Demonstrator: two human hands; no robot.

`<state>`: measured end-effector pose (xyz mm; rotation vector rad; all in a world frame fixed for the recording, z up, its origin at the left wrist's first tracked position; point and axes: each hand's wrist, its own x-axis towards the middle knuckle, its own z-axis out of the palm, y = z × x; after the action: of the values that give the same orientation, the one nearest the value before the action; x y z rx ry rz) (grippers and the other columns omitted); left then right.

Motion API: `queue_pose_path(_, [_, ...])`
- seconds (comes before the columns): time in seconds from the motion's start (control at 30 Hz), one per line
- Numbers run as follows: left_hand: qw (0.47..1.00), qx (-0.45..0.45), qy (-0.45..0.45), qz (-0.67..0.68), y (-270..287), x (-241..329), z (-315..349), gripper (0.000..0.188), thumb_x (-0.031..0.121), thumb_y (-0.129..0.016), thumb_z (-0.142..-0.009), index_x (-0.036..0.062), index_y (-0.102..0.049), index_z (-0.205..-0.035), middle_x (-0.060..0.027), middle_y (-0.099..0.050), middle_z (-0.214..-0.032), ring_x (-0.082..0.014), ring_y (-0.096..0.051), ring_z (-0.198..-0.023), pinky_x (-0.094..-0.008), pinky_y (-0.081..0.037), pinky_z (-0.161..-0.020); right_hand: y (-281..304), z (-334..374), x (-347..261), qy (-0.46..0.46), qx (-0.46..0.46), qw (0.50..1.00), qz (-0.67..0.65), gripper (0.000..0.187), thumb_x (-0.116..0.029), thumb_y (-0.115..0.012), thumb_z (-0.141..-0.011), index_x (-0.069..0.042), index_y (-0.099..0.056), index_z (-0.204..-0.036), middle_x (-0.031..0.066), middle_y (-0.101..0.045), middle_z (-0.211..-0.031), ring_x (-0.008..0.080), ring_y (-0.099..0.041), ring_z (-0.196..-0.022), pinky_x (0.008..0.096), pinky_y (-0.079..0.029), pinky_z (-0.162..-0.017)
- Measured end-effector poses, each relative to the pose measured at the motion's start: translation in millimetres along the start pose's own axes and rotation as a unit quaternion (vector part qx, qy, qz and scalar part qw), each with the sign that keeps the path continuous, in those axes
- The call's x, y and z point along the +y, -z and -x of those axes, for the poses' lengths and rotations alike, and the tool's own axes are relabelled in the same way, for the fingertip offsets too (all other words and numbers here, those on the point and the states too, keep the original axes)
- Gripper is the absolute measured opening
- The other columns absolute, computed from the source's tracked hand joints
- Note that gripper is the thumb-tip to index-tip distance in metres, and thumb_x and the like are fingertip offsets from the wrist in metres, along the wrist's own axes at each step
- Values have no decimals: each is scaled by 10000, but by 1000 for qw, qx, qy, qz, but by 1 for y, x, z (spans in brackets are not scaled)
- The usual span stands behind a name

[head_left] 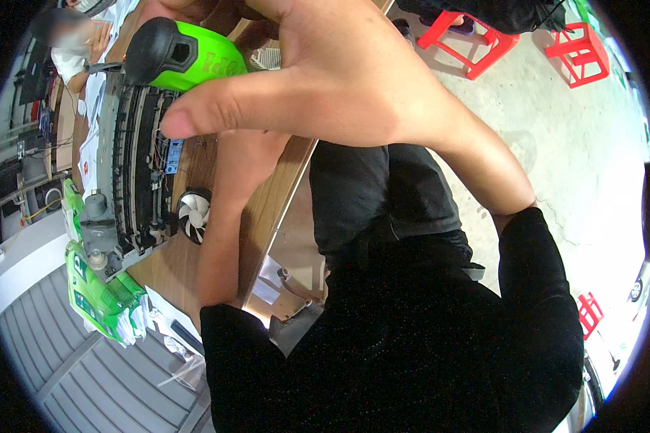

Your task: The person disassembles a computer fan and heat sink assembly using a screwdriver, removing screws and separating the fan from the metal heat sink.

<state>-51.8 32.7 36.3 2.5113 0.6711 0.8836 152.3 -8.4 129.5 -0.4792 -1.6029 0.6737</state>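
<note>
Two hands in play, mid-job by my read. I have the right hand (332, 94) up close to the camera, wrapped around a green-and-black power tool (195, 61): thumb laid straight along its near side, other fingers curled behind and partly cut off by the top edge. The left hand (253, 155) reaches in underneath; its fingers are hidden behind the right, so I can't tell whether they grip anything.

Tool sits over the far end of a grey printer-type chassis (107, 159) on the wooden table (267, 206). Tip is out of my sight, so contact unconfirmed.

Status: cover is off or open on the side I see, black roller assembly (141, 169) exposed. White-bladed fan (193, 216) lies on the tabletop just beside the chassis. Rollers sit in the frame, so I'd call it partway, not finished. Can't judge which fasteners are in or out: too small from here, and the right hand blocks the far end.
</note>
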Motion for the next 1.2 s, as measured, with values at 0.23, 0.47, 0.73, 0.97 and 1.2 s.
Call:
queue_pose_path(0.23, [996,-44,67,47,8,14,-14,172,153,-732,-904,-13,-692,-894,-187,-657,-763,-369,-642,-696,-456,-481,-654,-5,2,-22,-23,3,999,29,485,-179,-698,-941,18,-471,-1322,175,-603,-926,296,-608,-837,389,-486,-764])
queue_pose_path(0.47, [996,13,33,82,-5,-5,2,208,178,-746,-905,-18,-684,-937,-158,-626,-693,-375,-639,-681,-473,-475,-684,-23,2,8,-32,109,990,86,443,-299,-765,-858,-33,-618,-1181,216,-690,-952,416,-678,-947,475,-523,-830])
queue_pose_path(0.73, [995,-36,80,36,2,10,-13,195,139,-783,-851,-18,-680,-902,-171,-623,-697,-306,-612,-607,-434,-464,-645,-10,0,-16,-14,89,987,136,410,-187,-709,-937,28,-534,-1240,180,-613,-900,314,-629,-816,403,-489,-731])
queue_pose_path(0.97, [997,-49,46,33,7,9,-4,167,109,-757,-872,-21,-671,-931,-175,-654,-809,-279,-638,-708,-390,-478,-674,-24,7,11,-22,113,991,61,456,-308,-771,-862,-36,-604,-1187,217,-691,-974,422,-674,-950,488,-514,-819])
queue_pose_path(1.2, [887,50,311,337,-32,-13,18,227,94,-671,-958,-6,-616,-1154,-162,-664,-1012,-238,-657,-971,-405,-517,-875,-23,-1,-6,-169,57,983,29,580,-177,-894,-790,-26,-569,-1246,81,-658,-1143,173,-634,-1083,345,-511,-929])
